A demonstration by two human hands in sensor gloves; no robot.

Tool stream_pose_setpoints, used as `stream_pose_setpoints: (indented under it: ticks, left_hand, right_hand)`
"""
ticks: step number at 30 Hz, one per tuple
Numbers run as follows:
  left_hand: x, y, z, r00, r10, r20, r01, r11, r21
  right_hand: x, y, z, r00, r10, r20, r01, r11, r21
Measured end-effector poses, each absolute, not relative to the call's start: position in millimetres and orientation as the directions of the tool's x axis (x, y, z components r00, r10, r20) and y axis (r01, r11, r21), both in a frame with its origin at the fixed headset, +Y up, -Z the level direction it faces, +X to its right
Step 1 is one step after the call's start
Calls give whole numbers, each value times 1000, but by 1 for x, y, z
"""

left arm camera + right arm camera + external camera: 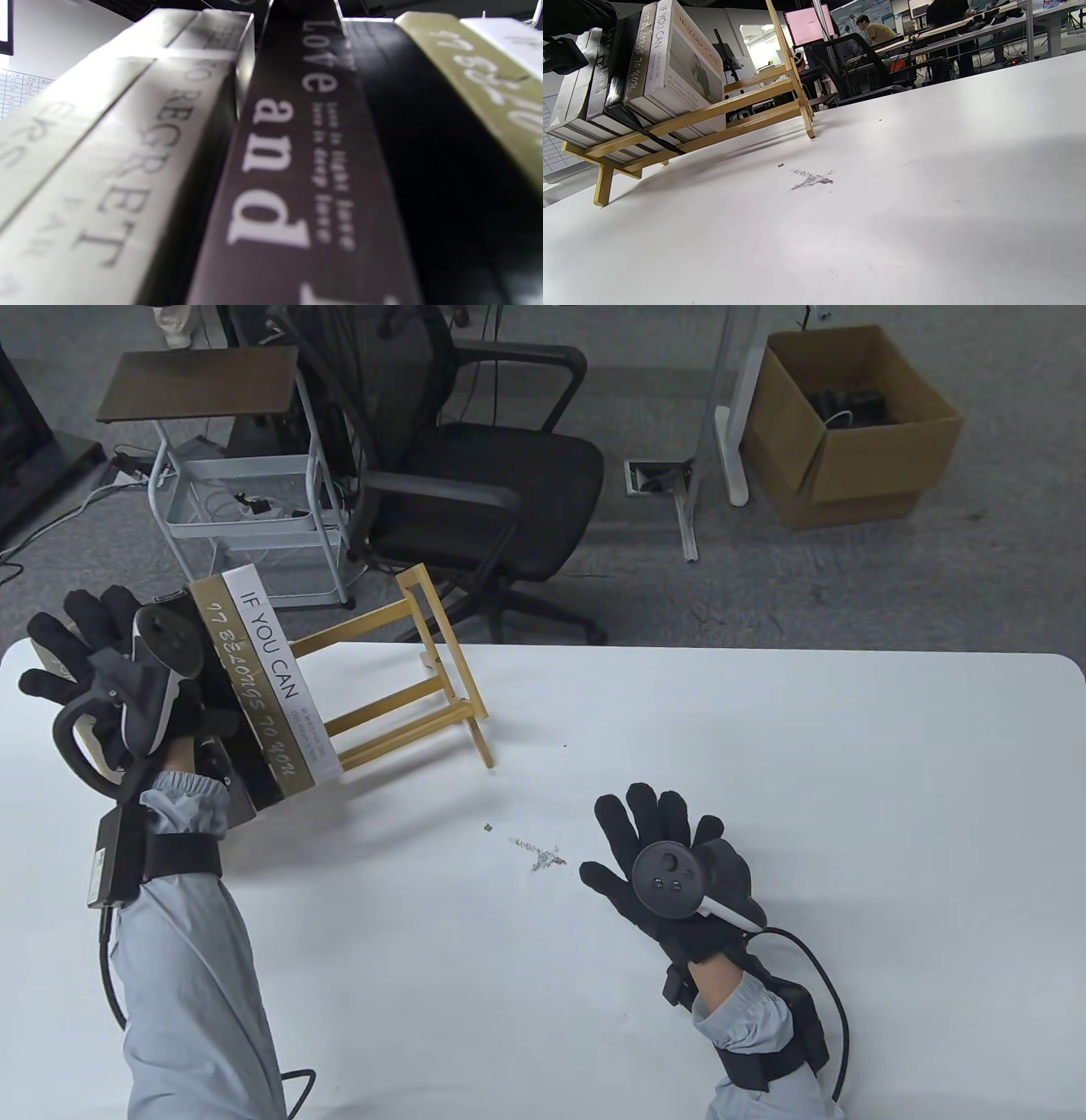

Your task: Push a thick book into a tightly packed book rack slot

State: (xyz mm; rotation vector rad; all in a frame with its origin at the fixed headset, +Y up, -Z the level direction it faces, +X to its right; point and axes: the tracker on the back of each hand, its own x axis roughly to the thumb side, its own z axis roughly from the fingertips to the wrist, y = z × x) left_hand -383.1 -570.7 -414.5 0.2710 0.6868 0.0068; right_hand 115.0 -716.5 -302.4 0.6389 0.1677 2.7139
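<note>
A wooden book rack (407, 687) stands at the table's far left with several books packed at its left end. From the right they are a white "IF YOU CAN" book (276, 678), a gold book (242, 687) and darker books under my hand. My left hand (93, 670) lies over the tops of the left books with its fingers spread. The left wrist view shows the spines close up: a white "REGRET" book (127, 169), a dark "Love and" book (288, 169), a black book (424, 148) and the gold book (488, 84). My right hand (653, 848) rests flat and empty on the table.
The rack's right half (763, 97) holds no books. A grey smudge (539, 855) marks the white table (848, 814) between the rack and my right hand. An office chair (475, 492) and a cart (246, 483) stand beyond the far edge.
</note>
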Motion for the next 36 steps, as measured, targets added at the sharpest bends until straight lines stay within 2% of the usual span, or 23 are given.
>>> stream_pose_setpoints:
  ticks: [15,29,32,36]
  left_hand:
    - [-386,-576,-426,769,39,-638,100,978,181]
    - [-382,-574,-425,759,25,-651,122,976,179]
    - [-382,-573,-423,760,66,-646,90,974,206]
    - [-377,-570,-420,770,57,-635,119,966,231]
  right_hand:
    - [116,-719,-304,-852,346,393,-290,-937,195]
    - [117,-720,-306,-847,354,395,-302,-934,190]
    - [117,-720,-306,-846,357,397,-306,-933,189]
    - [118,-718,-305,-843,360,400,-313,-932,180]
